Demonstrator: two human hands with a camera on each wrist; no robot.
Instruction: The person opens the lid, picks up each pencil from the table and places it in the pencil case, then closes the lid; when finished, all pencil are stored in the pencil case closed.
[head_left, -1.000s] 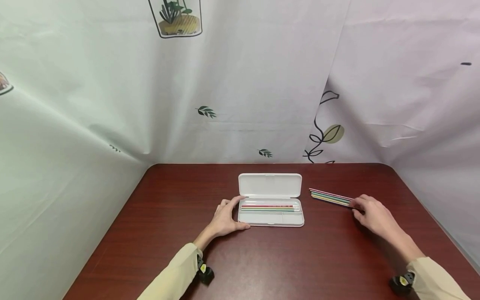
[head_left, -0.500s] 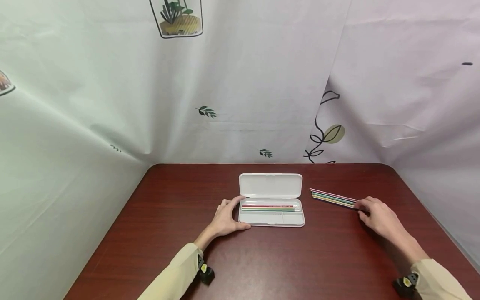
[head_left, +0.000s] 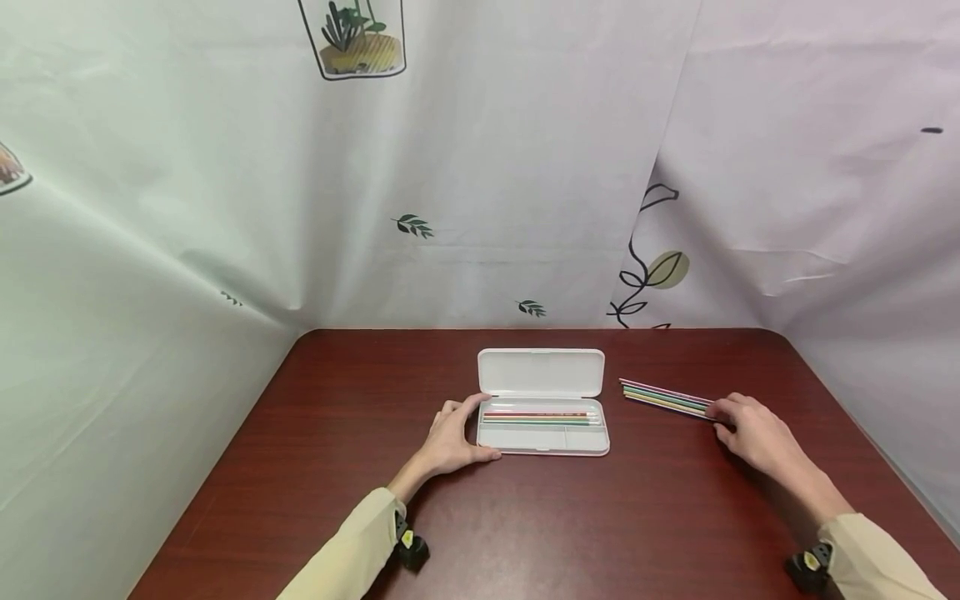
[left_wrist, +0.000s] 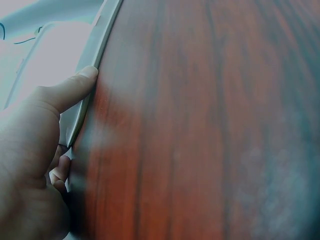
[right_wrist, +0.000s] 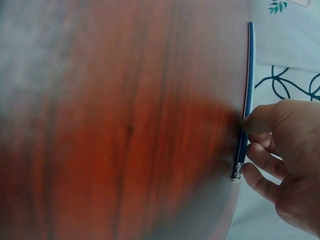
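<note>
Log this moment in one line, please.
left hand: grips white case | right hand: holds loose pencils | lid: open | other pencils: inside case

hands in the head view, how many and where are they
2: the bare left hand gripping the left end of the open white rectangular case, the bare right hand holding the thin multicoloured pencils outside it.
</note>
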